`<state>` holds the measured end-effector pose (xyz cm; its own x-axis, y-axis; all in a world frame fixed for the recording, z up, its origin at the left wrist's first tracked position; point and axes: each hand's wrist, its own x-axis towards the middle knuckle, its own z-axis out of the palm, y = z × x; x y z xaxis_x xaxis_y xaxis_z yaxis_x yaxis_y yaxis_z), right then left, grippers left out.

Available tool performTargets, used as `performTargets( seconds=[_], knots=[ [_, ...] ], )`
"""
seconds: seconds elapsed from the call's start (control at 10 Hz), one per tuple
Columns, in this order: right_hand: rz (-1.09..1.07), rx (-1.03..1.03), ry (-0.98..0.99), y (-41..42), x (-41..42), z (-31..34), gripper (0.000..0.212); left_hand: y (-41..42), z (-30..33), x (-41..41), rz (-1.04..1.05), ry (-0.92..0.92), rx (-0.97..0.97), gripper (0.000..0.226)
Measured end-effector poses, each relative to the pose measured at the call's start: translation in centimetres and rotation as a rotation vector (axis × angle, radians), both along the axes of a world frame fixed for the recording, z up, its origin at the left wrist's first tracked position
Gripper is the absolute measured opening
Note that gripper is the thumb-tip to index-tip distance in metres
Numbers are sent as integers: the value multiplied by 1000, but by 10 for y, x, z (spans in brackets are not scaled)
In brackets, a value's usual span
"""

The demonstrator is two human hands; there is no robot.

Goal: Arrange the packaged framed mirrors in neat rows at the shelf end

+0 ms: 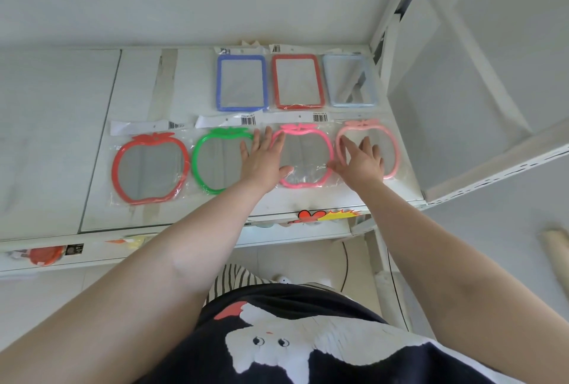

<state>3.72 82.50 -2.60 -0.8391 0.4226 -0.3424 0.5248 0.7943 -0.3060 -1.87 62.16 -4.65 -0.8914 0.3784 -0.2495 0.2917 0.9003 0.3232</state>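
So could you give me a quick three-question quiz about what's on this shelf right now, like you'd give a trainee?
1. How many apple-shaped mirrors lie in the front row?
2. True or false: the back row holds three rectangular mirrors.
3. Which mirror does the right hand rest on: A green, B pale pink, C blue?

Key
1. Four: red mirror, green mirror, bright pink mirror, pale pink mirror.
2. True: blue mirror, red rectangular mirror, light blue mirror.
3. B. The left hand lies flat, spanning the green and bright pink ones.
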Motion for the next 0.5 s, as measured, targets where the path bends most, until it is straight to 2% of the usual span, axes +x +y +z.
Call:
performTargets(
  seconds=[0.2,0.5],
  knots=[
    [6,13,43,-1,2,5,69,-1,4,0,-7,18,3,80],
    [49,54,239,-5,1,14,51,2,18,-11,11,174,125,51]
  ],
)
